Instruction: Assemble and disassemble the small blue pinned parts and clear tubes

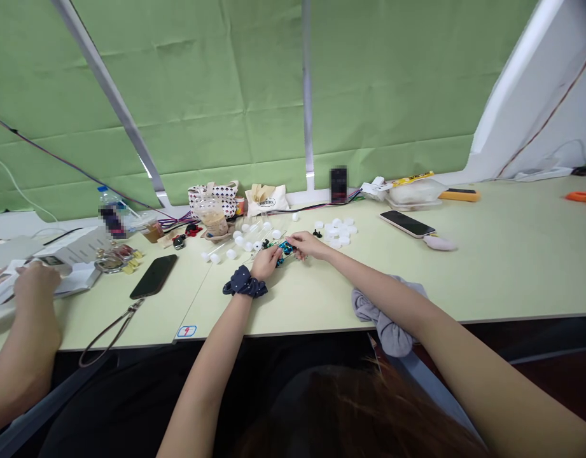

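Observation:
Close together over the table, my left hand (266,263) and my right hand (306,245) are both closed at a small cluster of shiny blue-and-black pieces (286,249). What the pieces are is too small to tell, and the fingers partly cover them. A dark dotted scrunchie (245,282) circles my left wrist. Beyond my left hand lie clear tubes with white caps (248,246). Several loose white caps (340,233) are grouped to the right of my right hand, with a small black piece (317,233) beside them.
Phones lie left (154,277) and right (407,224). Behind the tubes stand a drink cup (214,222) and a patterned bag (214,195). A grey cloth (392,318) hangs over the front edge under my right arm. Another person's hand (37,280) rests by white boxes at left.

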The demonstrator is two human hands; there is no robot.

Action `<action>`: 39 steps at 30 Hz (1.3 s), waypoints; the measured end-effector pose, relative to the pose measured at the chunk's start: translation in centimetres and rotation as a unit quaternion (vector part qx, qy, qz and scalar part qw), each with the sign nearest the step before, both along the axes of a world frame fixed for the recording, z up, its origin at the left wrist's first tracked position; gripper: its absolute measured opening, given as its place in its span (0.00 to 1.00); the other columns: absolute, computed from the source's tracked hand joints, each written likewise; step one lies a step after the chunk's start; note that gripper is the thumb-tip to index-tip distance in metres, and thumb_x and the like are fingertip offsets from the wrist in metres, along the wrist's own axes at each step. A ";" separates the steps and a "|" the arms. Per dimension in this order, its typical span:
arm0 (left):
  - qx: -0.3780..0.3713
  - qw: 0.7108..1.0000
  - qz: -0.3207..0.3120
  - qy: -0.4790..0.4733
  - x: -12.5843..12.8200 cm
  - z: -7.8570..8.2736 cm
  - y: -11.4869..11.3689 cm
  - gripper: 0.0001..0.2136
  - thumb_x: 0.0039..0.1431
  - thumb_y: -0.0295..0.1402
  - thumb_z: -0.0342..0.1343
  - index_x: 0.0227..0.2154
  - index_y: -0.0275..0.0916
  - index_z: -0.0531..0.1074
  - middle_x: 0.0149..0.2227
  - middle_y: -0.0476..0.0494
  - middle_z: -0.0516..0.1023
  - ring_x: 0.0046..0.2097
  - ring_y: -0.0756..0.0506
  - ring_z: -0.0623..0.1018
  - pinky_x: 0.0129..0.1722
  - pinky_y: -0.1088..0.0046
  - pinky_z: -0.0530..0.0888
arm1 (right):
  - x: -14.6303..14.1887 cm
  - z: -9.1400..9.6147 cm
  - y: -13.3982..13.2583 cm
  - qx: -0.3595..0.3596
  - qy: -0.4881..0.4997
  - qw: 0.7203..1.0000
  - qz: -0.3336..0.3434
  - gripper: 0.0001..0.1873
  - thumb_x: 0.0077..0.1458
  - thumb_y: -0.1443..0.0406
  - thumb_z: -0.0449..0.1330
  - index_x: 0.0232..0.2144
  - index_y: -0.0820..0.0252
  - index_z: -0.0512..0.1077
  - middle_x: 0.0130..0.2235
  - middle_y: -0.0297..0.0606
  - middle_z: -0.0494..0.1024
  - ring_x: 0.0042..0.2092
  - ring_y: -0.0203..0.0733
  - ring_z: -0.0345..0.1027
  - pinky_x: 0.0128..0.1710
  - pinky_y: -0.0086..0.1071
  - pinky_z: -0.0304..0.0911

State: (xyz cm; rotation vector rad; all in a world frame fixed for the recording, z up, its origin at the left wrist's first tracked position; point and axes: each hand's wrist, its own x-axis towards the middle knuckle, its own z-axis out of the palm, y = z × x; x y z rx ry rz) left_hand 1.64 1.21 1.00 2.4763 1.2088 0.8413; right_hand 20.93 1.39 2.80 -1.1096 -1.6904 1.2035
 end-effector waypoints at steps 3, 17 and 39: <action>-0.001 1.000 -0.004 -0.003 0.0 -0.1 0.0 0.18 0.65 0.41 0.38 0.26 0.38 0.65 0.24 0.48 0.68 0.27 0.49 0.67 0.30 0.74 0.62 | 0.0 -0.1 0.1 0.040 0.004 0.999 0.019 0.10 0.58 0.61 0.58 0.34 0.63 0.70 0.21 0.29 0.67 0.19 0.29 0.62 0.16 0.21 0.58; 0.000 1.000 -0.002 0.001 -0.2 -0.2 0.3 0.18 0.65 0.41 0.37 0.26 0.38 0.65 0.22 0.49 0.66 0.26 0.49 0.66 0.28 0.75 0.60 | 0.4 0.0 0.3 0.022 0.052 0.998 0.028 0.12 0.53 0.63 0.63 0.40 0.60 0.68 0.29 0.32 0.71 0.26 0.29 0.67 0.22 0.21 0.65; -0.007 1.000 0.008 0.000 -0.2 -0.1 0.2 0.18 0.65 0.42 0.37 0.26 0.39 0.64 0.22 0.49 0.65 0.26 0.49 0.65 0.29 0.74 0.60 | 0.7 0.0 0.7 0.014 0.064 0.997 0.042 0.12 0.54 0.61 0.63 0.39 0.60 0.70 0.31 0.33 0.73 0.26 0.29 0.67 0.22 0.21 0.65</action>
